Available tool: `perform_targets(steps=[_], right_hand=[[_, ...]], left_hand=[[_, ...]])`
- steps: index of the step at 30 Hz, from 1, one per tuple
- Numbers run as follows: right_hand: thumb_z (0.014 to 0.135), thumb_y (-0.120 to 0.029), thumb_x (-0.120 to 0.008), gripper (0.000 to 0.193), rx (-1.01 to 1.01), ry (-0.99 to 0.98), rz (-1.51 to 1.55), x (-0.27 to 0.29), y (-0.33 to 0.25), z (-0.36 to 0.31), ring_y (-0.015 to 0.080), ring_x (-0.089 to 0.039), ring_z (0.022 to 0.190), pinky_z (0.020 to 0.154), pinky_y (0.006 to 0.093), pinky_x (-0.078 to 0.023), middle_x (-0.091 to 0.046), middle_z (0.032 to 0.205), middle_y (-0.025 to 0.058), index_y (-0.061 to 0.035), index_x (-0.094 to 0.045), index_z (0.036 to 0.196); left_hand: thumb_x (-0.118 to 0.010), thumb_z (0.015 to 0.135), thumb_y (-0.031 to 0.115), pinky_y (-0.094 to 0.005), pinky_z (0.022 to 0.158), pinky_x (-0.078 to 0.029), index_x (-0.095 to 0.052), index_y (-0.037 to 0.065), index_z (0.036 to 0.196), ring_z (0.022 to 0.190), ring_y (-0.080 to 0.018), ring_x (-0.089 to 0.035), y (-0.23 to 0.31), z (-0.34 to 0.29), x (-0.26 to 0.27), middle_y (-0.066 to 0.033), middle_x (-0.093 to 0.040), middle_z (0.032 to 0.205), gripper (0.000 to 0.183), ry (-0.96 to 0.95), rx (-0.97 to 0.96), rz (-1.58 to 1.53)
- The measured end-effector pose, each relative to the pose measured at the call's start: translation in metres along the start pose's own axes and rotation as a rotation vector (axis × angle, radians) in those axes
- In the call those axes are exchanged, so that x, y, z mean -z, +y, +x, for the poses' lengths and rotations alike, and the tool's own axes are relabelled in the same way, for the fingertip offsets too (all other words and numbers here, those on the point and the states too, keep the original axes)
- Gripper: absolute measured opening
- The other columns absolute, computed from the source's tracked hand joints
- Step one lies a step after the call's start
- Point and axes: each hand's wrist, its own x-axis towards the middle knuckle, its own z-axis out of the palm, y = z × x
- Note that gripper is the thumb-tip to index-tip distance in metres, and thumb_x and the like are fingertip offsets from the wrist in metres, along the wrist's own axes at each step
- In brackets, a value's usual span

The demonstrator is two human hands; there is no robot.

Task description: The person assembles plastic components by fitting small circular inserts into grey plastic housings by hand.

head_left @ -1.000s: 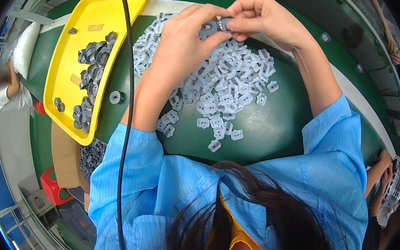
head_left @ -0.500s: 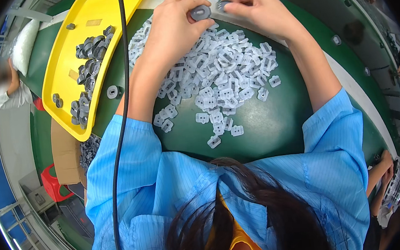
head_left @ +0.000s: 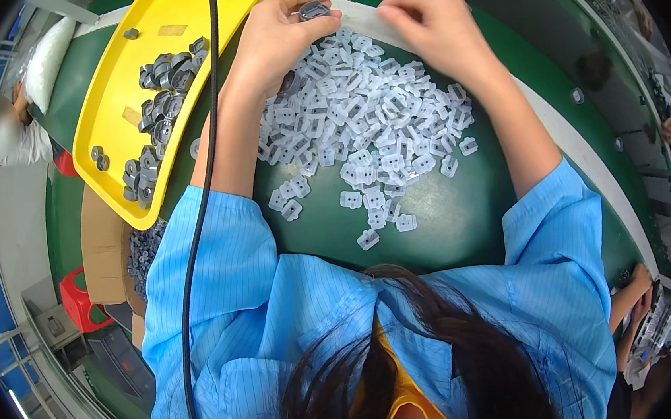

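Observation:
My left hand (head_left: 273,43) pinches a dark grey oval plastic part (head_left: 314,9) between thumb and fingers, above the far end of a heap of translucent white plastic pieces (head_left: 365,95). Another dark grey piece (head_left: 287,83) shows beside the palm; I cannot tell whether the hand holds it or it lies on the heap. My right hand (head_left: 440,37) hovers right of the grey part, fingers loosely bent and thumb apart, with nothing visible in them. A yellow tray (head_left: 106,94) left of my left forearm carries several dark grey ring-like parts (head_left: 168,72).
A black cable (head_left: 200,213) crosses the view beside my left arm. Below the tray stands a cardboard box (head_left: 106,253) of small grey parts, near a red stool (head_left: 80,300). A pale rim (head_left: 577,140) edges the green table (head_left: 463,206). Other people's hands (head_left: 638,291) show at right.
My right hand has moved slightly right and away from the left hand; the dark piece it held no longer shows in its fingers. My left hand has turned the grey part onto its side.

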Motion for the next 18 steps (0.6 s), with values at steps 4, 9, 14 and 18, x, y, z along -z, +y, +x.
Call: perform_targets(steps=[4,9,14,18], right_hand=[[0.077,-0.029,-0.069,0.026,0.010,-0.088,-0.277,-0.010,-0.017,-0.012,0.0299,-0.065,0.073,0.069,0.0386,-0.051,-0.067,0.075,0.0143,-0.0031,-0.069,0.076],[0.076,-0.021,-0.073,0.019,-0.238,-0.268,0.266,0.019,-0.010,-0.008,0.0165,-0.060,0.069,0.067,0.0282,-0.048,-0.065,0.076,0.0059,-0.0028,-0.069,0.078],[0.080,-0.019,-0.073,0.016,-0.166,-0.012,0.647,0.009,-0.006,-0.009,0.0061,-0.052,0.075,0.068,0.0230,-0.042,-0.061,0.074,-0.0028,-0.0034,-0.068,0.082],[0.080,-0.019,-0.072,0.018,0.071,0.039,0.072,0.013,-0.022,-0.014,0.0066,-0.050,0.068,0.062,0.0249,-0.042,-0.062,0.075,-0.0024,-0.0015,-0.067,0.080]], left_hand=[[-0.072,0.078,0.007,-0.0217,0.080,-0.048,-0.060,-0.002,0.114,0.084,-0.0117,-0.062,0.001,-0.003,-0.008,-0.0056,-0.065,0.094,0.039,-0.040,-0.033,0.025],[-0.075,0.073,0.010,-0.0246,0.064,-0.052,-0.066,0.008,0.106,0.069,-0.0120,-0.063,0.016,-0.017,-0.027,-0.0059,-0.064,0.077,0.035,0.142,-0.313,0.500],[-0.079,0.071,0.011,-0.0221,0.062,-0.053,-0.061,0.002,0.104,0.065,-0.0071,-0.062,0.019,-0.015,-0.046,-0.0043,-0.067,0.080,0.039,0.172,-0.353,0.457],[-0.075,0.070,0.007,-0.0314,0.057,-0.052,-0.056,0.001,0.097,0.062,-0.0224,-0.065,0.016,-0.016,-0.048,-0.0112,-0.063,0.072,0.033,0.176,-0.466,0.526]])
